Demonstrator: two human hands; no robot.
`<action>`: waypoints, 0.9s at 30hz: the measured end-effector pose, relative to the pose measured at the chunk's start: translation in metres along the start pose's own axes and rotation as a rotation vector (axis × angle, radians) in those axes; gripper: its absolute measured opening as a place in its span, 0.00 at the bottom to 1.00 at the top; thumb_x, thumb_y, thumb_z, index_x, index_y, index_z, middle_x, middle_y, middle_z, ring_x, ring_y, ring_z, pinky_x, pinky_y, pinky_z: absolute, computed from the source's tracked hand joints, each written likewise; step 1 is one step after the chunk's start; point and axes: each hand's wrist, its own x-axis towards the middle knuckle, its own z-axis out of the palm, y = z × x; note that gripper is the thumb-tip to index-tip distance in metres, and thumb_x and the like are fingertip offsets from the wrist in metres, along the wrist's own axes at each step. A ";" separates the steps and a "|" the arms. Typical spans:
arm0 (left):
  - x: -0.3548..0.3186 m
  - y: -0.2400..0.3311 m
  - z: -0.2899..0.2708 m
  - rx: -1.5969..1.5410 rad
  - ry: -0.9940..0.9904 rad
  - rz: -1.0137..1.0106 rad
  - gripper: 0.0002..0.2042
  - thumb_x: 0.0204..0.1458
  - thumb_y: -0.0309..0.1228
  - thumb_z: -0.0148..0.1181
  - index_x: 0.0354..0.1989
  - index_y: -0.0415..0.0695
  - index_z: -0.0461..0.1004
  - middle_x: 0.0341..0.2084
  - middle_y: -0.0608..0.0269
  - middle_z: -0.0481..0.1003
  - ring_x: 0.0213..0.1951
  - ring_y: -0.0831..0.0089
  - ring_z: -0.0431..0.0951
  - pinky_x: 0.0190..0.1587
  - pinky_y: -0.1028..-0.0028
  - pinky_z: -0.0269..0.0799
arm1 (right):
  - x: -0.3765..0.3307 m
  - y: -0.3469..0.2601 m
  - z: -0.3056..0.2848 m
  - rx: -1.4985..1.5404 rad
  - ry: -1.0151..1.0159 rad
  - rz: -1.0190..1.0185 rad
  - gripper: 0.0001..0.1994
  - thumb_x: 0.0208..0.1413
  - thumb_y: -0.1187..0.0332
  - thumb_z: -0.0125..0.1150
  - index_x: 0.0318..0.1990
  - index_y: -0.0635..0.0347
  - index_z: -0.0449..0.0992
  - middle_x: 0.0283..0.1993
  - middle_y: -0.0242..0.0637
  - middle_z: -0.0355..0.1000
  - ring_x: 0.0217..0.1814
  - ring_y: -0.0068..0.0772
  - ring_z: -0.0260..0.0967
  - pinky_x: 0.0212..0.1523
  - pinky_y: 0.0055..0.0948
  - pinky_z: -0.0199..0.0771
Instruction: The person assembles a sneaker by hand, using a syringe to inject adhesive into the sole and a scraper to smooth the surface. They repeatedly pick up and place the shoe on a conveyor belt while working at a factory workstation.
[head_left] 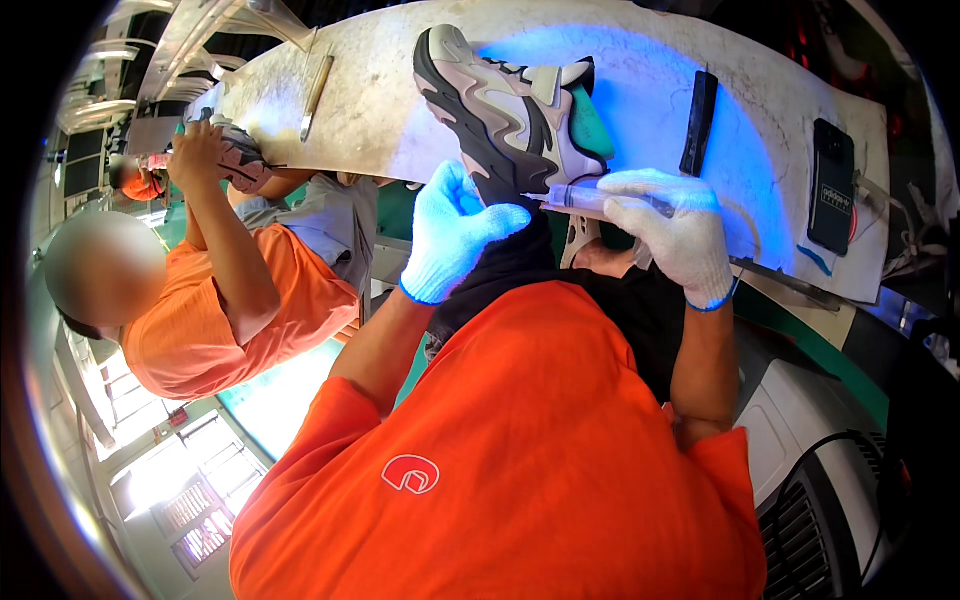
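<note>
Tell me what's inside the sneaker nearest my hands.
Teal material shows in the opening of the sneaker; lining or filling, I can't tell. The upper hides everything deeper.

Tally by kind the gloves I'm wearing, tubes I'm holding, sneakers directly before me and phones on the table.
Gloves: 2
Clear tube: 1
Sneaker: 1
Phone: 1
Total: 5

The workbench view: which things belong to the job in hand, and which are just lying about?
Seemingly in the job:
grey-and-white shoe, beside the left hand
clear tube, held in the right hand

Apparently just lying about:
black phone
dark strip
slim tool
</note>
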 end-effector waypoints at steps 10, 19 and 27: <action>0.000 -0.002 0.002 -0.057 0.008 0.000 0.26 0.44 0.35 0.90 0.36 0.47 0.71 0.26 0.76 0.73 0.30 0.86 0.71 0.34 0.78 0.72 | -0.004 -0.005 0.003 -0.098 0.024 -0.094 0.11 0.66 0.73 0.73 0.52 0.72 0.87 0.36 0.37 0.86 0.27 0.20 0.82 0.26 0.23 0.78; 0.003 -0.006 -0.002 0.022 0.007 0.023 0.27 0.43 0.36 0.91 0.34 0.48 0.69 0.26 0.76 0.72 0.30 0.86 0.71 0.35 0.78 0.72 | -0.001 -0.004 0.004 -0.296 0.040 -0.241 0.11 0.65 0.72 0.74 0.51 0.69 0.88 0.38 0.40 0.87 0.31 0.21 0.83 0.33 0.25 0.82; 0.001 0.001 -0.001 0.064 0.009 0.010 0.27 0.43 0.36 0.91 0.34 0.48 0.70 0.26 0.76 0.73 0.30 0.86 0.71 0.35 0.78 0.73 | 0.000 -0.002 -0.003 -0.223 -0.018 -0.211 0.10 0.63 0.72 0.75 0.49 0.68 0.89 0.38 0.39 0.87 0.33 0.23 0.82 0.34 0.26 0.82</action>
